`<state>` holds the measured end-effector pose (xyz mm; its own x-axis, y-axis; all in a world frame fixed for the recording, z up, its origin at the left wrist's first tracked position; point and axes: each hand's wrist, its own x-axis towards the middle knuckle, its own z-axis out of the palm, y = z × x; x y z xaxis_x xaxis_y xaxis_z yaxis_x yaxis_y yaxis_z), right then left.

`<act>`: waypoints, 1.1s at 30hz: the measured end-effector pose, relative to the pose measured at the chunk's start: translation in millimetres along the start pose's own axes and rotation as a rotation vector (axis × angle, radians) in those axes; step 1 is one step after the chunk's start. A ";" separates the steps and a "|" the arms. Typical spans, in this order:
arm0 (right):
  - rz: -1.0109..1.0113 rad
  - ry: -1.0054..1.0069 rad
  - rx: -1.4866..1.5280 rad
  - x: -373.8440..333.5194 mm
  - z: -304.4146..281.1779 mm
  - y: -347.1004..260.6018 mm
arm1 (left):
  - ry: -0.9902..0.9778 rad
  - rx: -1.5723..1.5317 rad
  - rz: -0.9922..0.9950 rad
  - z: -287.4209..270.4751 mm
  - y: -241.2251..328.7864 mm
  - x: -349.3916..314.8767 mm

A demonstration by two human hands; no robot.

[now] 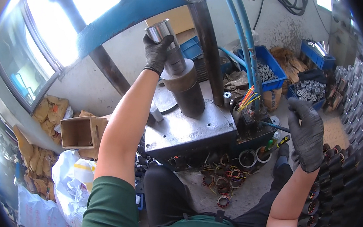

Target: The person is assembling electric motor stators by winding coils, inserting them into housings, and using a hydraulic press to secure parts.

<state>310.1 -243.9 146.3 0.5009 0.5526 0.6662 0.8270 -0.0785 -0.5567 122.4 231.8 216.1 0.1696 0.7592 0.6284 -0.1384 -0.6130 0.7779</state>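
My left hand (155,54), in a black glove, is closed around a shiny metal sleeve (162,30). The sleeve is upright, slightly tilted, at the top of a stepped metal cylinder (185,86) standing on the press's steel table (188,133). Whether it rests on that cylinder is hidden by my fingers. On the right, my black-gloved right hand (305,134) has its fingers curled, and the dark end of a thin lever (280,127) runs into it. A small pale cylinder (156,111) stands on the table, left of the stepped one.
Press columns (204,51) and blue hoses (245,33) rise behind the table. Blue crates (273,84) with metal parts stand at the back right. Wired coils (223,183) lie on the floor below. Stacked metal parts (352,105) line the right side; a cardboard box (80,132) sits left.
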 end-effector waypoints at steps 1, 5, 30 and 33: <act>-0.029 -0.050 -0.068 -2.5 -2.0 -1.6 | -0.011 -0.014 0.051 0.1 -5.5 -0.9; -0.134 -0.147 -0.129 -4.8 -11.6 -9.2 | 0.000 -0.152 0.037 3.8 -41.3 -27.6; -0.092 -0.765 -0.523 -134.1 -32.6 -1.5 | -0.074 -0.222 -0.105 -10.9 -40.7 -43.5; -0.070 -0.710 -0.479 -135.2 -33.9 -5.3 | -0.084 -0.226 -0.094 -7.4 -41.0 -45.0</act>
<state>246.7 -346.4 76.0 0.2986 0.9449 0.1341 0.9487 -0.2785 -0.1496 113.3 224.5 155.9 0.2713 0.7835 0.5590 -0.3309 -0.4694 0.8186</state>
